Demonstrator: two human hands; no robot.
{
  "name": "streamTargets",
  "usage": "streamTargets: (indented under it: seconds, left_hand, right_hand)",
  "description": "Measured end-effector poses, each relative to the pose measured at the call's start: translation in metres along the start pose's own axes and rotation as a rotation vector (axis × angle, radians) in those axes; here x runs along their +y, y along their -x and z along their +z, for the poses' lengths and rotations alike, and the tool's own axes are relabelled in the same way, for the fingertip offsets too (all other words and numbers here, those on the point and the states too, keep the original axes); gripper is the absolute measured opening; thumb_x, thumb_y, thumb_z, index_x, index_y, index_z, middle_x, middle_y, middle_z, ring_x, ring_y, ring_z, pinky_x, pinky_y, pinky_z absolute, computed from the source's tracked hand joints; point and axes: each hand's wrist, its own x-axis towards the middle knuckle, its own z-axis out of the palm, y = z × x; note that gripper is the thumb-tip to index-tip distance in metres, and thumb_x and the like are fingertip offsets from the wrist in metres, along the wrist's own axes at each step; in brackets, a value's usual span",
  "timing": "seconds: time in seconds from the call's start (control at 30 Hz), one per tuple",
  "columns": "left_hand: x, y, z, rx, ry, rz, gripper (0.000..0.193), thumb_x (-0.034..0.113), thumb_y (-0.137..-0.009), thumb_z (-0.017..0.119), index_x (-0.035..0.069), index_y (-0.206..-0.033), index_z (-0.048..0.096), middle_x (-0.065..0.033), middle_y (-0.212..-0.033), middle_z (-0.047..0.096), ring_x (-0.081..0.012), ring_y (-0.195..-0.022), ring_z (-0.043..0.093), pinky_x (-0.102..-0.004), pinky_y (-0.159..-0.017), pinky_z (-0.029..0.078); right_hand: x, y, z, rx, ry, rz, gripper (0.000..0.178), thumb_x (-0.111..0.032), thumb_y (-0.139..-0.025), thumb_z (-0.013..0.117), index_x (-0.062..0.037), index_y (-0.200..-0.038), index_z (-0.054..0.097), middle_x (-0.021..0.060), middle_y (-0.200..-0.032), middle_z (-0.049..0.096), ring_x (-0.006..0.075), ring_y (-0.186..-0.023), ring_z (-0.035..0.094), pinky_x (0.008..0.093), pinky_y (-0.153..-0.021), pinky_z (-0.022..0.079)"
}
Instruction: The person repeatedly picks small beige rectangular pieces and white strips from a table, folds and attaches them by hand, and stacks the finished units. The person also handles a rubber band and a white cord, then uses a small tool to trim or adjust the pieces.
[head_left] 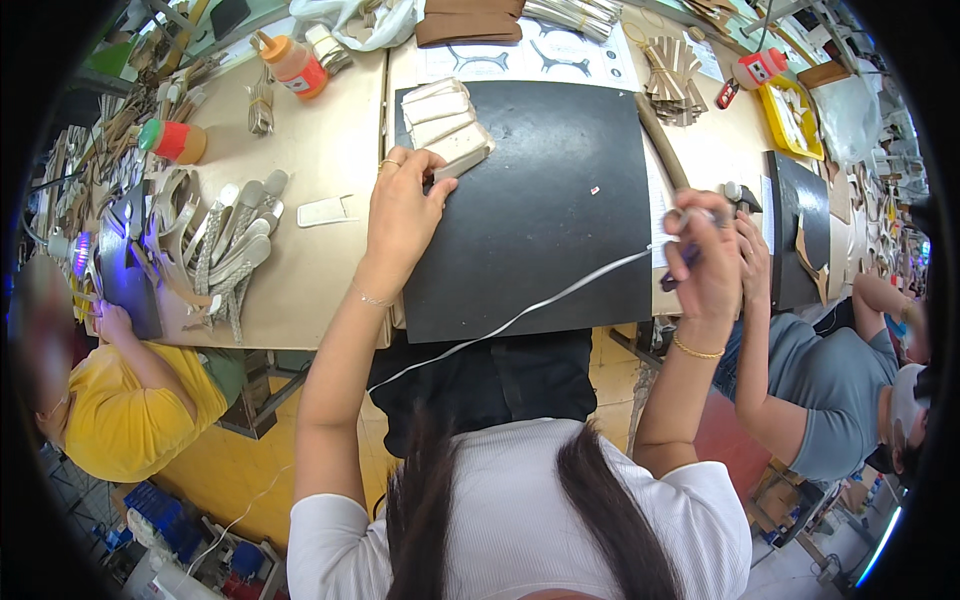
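Observation:
My left hand is at the upper left of a black mat, fingers curled and thumb against the lower end of a stack of flat cream pieces. Over the mat's right edge, my right hand is closed and smeared by motion. A dark purple thing shows between its fingers; its kind is unclear. From beside that hand a thin white cord slants across the mat and over its front edge toward my lap.
A wooden stick and a hammer lie right of the mat, near a co-worker's hand. Left are woven straps, a single cream piece and an orange jar. A yellow basket stands far right.

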Motion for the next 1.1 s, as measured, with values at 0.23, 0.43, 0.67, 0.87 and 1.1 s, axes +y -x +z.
streamTargets:
  seconds: [0.23,0.43,0.67,0.87,1.1]
  left_hand:
    - [0.011,0.037,-0.024,-0.250,0.415,-0.302,0.032,0.007,-0.081,0.071,0.002,-0.112,0.064,-0.0041,-0.068,0.061,-0.0096,-0.058,0.055,-0.0254,-0.055,0.046]
    - [0.004,0.070,-0.022,-0.017,-0.256,0.137,0.033,0.012,-0.077,0.073,0.007,-0.109,0.066,-0.0118,-0.112,0.055,-0.0308,-0.102,0.050,-0.0416,-0.089,0.041]
    - [0.013,0.115,0.000,-0.039,-0.418,0.359,0.040,0.017,-0.077,0.073,0.005,-0.114,0.064,-0.0090,-0.119,0.056,-0.0257,-0.111,0.050,-0.0421,-0.093,0.033]
    - [0.011,0.125,0.003,-0.050,-0.411,0.311,0.045,0.019,-0.078,0.073,0.002,-0.117,0.061,-0.0098,-0.123,0.055,-0.0250,-0.115,0.049,-0.0407,-0.093,0.033]
    - [0.011,0.124,0.001,-0.047,-0.387,0.305,0.043,0.020,-0.080,0.072,0.001,-0.117,0.061,-0.0124,-0.122,0.054,-0.0258,-0.114,0.049,-0.0408,-0.093,0.033]
  right_hand:
    - [-0.048,-0.001,-0.045,-0.247,-0.556,-0.157,0.014,-0.015,-0.098,0.051,-0.0090,-0.110,0.056,0.0058,-0.099,0.047,0.0067,-0.067,0.048,0.0164,-0.040,0.038]
    - [-0.079,0.001,-0.056,-0.296,-0.540,-0.347,0.019,-0.007,-0.095,0.055,-0.0040,-0.113,0.058,0.0062,-0.097,0.050,0.0027,-0.049,0.042,0.0150,-0.042,0.036]
    - [0.025,-0.014,0.032,-0.168,0.443,0.334,0.031,-0.008,-0.079,0.075,-0.0034,-0.107,0.063,-0.0002,-0.081,0.062,0.0044,-0.057,0.060,0.0144,-0.038,0.033]
    - [0.097,-0.022,0.099,-0.258,0.622,0.470,0.025,-0.002,-0.081,0.071,0.0019,-0.103,0.061,0.0025,-0.078,0.062,0.0068,-0.059,0.059,0.0194,-0.050,0.044]
    - [0.101,-0.031,0.123,-0.350,0.794,0.442,0.025,-0.002,-0.078,0.069,0.0036,-0.102,0.062,0.0052,-0.068,0.064,0.0109,-0.056,0.063,0.0253,-0.054,0.051]
